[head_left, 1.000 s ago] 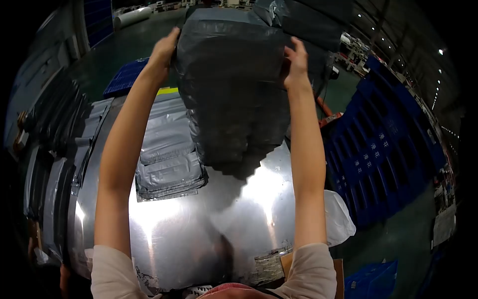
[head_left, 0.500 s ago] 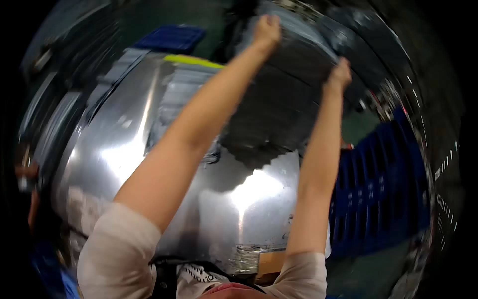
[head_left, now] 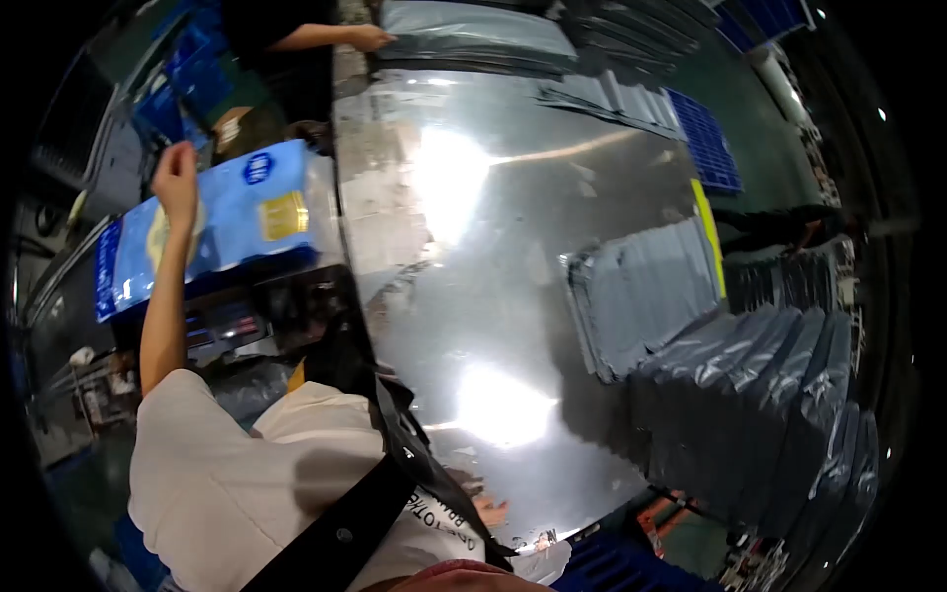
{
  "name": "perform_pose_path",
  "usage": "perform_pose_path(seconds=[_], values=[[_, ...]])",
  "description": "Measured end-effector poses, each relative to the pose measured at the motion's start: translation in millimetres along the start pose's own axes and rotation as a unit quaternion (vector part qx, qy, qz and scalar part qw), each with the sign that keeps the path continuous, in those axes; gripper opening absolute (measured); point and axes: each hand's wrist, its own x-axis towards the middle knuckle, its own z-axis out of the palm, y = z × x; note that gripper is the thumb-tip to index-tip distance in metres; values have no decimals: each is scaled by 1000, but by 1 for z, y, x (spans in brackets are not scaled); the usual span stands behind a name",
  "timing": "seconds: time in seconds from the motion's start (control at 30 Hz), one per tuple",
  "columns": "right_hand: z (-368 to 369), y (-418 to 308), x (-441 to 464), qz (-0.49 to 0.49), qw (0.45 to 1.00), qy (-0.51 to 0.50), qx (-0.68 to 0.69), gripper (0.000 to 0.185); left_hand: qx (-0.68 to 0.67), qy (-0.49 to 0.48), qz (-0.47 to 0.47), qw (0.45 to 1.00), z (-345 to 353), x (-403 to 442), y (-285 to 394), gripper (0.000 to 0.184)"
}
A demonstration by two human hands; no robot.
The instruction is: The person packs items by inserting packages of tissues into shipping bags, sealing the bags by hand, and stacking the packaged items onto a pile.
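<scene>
My left hand reaches over a large blue plastic-wrapped pack at the left. Its fingers are drawn together. Anything between them is too small to make out, and I cannot tell whether the hand touches the pack. My right hand is out of view. To the right, a flat stack of grey plastic bags rests on the metal table. Beside it, a bigger pile of dark grey plastic bags lies fanned out at the table's corner.
Across the table, another person's hand is at a pile of grey bags. A yellow strip marks one table edge. A blue pallet is beyond that edge, and blue slatted plastic shows at the bottom.
My view has swung left. Both arms were stretched over the dark grey bags; now my left hand is over the blue pack, the bags lie at the right, and my right arm has left the view.
</scene>
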Motion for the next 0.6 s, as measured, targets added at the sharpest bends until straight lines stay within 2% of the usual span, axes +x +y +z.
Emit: perform_pose_path(seconds=[0.07,0.1,0.13,0.17,0.2,0.23,0.27,0.3,0.33,0.37,0.4,0.43,0.47,0.5,0.53,0.57,0.6], values=[[-4,-37,40,-154,985,75,23,40,-2,130,-72,989,-42,41,-53,21],[-6,-69,65,-228,966,119,40,38,73,125,-53,988,-64,47,-89,26],[3,-99,95,-261,954,122,80,36,143,122,-36,982,-80,48,-128,31],[-6,-160,107,-322,935,100,110,35,270,108,-8,957,-95,43,-157,37],[-1,-203,119,-338,921,111,158,38,392,95,21,915,-119,39,-187,43],[6,-242,129,-354,908,106,196,37,381,46,-54,922,-143,34,-212,52],[8,-276,119,-354,903,87,227,37,430,-16,-169,887,-162,33,-196,56],[10,-309,109,-353,897,67,257,37,460,6,-143,876,-188,26,-236,58],[6,-336,92,-340,897,34,281,37,487,0,-197,851,-206,24,-237,59],[11,-349,77,-332,898,38,287,37,491,1,-202,847,-225,18,-253,63],[18,-358,58,-380,888,-16,260,38,472,-49,-236,848,-244,19,-276,69],[26,-362,41,-423,873,-71,234,38,403,-80,-302,860,-266,23,-327,77],[36,-357,27,-407,878,-64,244,38,391,-102,-345,847,-273,27,-345,82],[47,-347,14,-432,861,-131,233,40,329,-145,-338,870,-282,29,-368,86],[56,-337,3,-454,841,-196,221,41,339,-144,-339,866,-277,32,-353,86],[59,-330,-4,-437,850,-189,226,41,279,-169,-379,866,-273,41,-327,86],[59,-320,-8,-457,838,-235,183,42,226,-150,-436,858,-272,49,-345,87]])
